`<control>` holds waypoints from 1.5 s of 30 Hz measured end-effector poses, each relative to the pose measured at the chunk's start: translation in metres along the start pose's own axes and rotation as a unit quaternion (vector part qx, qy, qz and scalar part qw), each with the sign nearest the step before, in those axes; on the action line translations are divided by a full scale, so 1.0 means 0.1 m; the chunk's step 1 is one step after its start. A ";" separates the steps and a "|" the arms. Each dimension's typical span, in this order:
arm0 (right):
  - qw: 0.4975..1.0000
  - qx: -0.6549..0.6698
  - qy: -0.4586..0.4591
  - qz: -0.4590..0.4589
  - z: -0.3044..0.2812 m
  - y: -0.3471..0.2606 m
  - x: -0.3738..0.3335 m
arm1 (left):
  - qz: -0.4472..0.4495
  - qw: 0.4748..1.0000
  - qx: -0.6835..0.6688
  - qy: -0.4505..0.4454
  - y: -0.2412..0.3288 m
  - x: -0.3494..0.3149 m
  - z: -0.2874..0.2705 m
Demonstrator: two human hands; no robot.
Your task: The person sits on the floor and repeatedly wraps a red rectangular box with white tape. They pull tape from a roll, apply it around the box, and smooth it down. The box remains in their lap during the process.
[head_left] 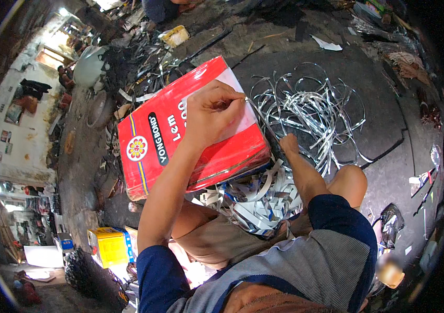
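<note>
A large red rectangular tin [206, 161], with a flower emblem and a pale panel, lies tilted in front of me. My left hand [214, 109] is over its upper face, fingers closed in a pinch at the right edge; what they grip is too small to make out. My right hand [289, 144] is closed just beyond that edge, and its grip is hidden. A thin dark strip [264, 119] appears to run between the two hands. Right of the tin lies a tangle of shiny narrow metal strips [310, 112]. Wider curled pale strips [256, 201] are heaped between the tin and my legs.
A yellow and blue box [110, 247] stands at the lower left. Scrap litters the dark floor [384, 112], with a white scrap piece [326, 43] and a yellowish container [175, 36] farther off. A black plastic bag [390, 225] lies at the right. Another person [65, 77] is at the far left.
</note>
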State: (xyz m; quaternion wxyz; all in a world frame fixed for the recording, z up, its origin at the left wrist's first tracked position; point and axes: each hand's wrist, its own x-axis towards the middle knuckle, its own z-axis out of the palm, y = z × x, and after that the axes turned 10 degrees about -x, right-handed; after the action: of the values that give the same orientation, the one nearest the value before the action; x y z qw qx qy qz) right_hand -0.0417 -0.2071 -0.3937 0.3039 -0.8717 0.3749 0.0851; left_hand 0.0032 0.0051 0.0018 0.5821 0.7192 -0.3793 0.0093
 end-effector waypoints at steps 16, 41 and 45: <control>0.991 -0.100 0.077 0.048 -0.28 0.36 0.19 | 0.203 0.963 0.148 -0.098 0.01 0.02 -0.09; 0.977 -0.173 0.087 0.092 0.08 0.68 0.26 | 0.150 0.946 0.245 -0.147 -0.09 -0.18 -0.13; 0.924 0.119 0.236 0.275 0.37 0.87 0.18 | 0.159 0.947 0.210 -0.182 0.09 0.04 0.14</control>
State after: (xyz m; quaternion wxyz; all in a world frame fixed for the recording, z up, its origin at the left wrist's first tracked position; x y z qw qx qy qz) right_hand -0.0876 -0.2428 -0.4707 0.2726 -0.6862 0.6686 -0.0884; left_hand -0.0051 -0.0091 0.0061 0.3297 0.7453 -0.5774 0.0499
